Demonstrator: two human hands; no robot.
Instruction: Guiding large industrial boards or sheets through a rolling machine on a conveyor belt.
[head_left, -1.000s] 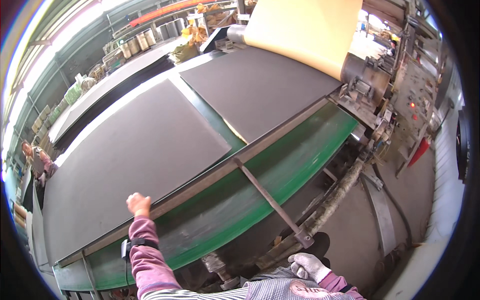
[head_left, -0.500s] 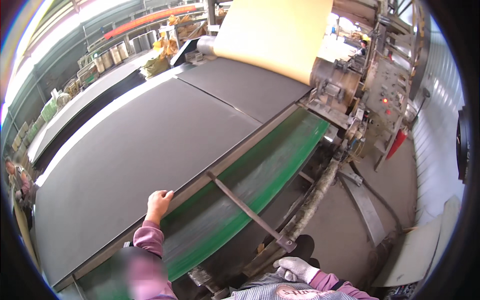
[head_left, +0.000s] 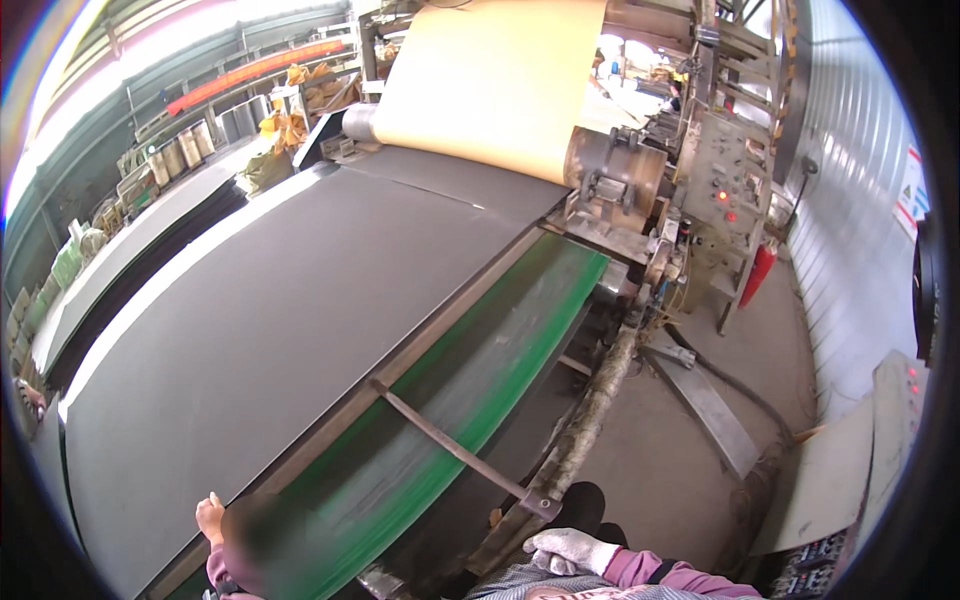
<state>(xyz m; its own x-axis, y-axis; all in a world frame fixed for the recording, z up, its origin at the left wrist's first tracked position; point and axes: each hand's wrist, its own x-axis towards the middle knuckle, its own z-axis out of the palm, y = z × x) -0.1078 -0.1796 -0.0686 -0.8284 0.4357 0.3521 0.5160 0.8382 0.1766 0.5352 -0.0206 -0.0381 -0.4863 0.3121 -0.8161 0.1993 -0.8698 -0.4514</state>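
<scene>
A wide dark grey sheet (head_left: 240, 310) covers the table, with a seam near a second dark sheet (head_left: 450, 182) that runs under the pale yellow web (head_left: 480, 90). At the sheet's near edge, lower left, my bare left hand (head_left: 210, 518) has its fingers curled; what they grip is hard to make out. A blur hides part of that arm. My right hand (head_left: 570, 550), in a white glove, is loosely closed in front of my apron, with nothing visible in it. A metal bar (head_left: 455, 445) crosses the green belt (head_left: 470, 400) near it.
Roller machinery (head_left: 615, 180) and a control panel (head_left: 720, 180) with red lights stand at the far right. A crusted pipe (head_left: 600, 390) runs beside the belt. On the floor lie a metal plate (head_left: 705, 410) and a hose (head_left: 735, 380). Part of another person (head_left: 30, 398) shows far left.
My left hand has moved down and left along the sheet's edge. The seam has come closer to the yellow web. My view has shifted; my right hand stays near my apron.
</scene>
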